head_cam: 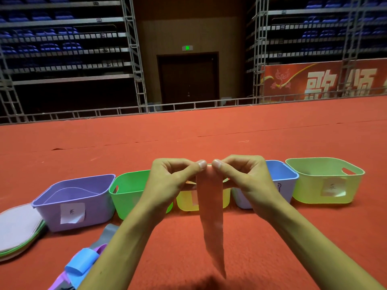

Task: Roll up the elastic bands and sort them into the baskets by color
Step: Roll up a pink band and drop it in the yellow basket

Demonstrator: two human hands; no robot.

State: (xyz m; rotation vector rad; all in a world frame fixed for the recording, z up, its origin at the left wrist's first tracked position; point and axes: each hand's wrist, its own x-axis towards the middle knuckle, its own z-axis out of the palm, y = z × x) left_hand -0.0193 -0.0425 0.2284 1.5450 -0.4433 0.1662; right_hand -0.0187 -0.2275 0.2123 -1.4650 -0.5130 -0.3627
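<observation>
While five baskets stand in a row on the red carpet (272, 237) just beyond the hands, namely the purple basket (100, 206), green basket (125, 197), yellow basket (186, 201), blue basket (278, 168) and pale green basket (310, 193), the wrists hide much of the middle three. A pile of loose bands (83, 262) in blue, purple and grey lies by the left forearm, and a stack of flat lids (18, 229) sits left of the purple basket. The left hand (167, 178) and right hand (249, 178) each pinch the top edge of the pink band (210, 216), grip tight and thumbs almost meeting, while the band hangs free above open carpet.
</observation>
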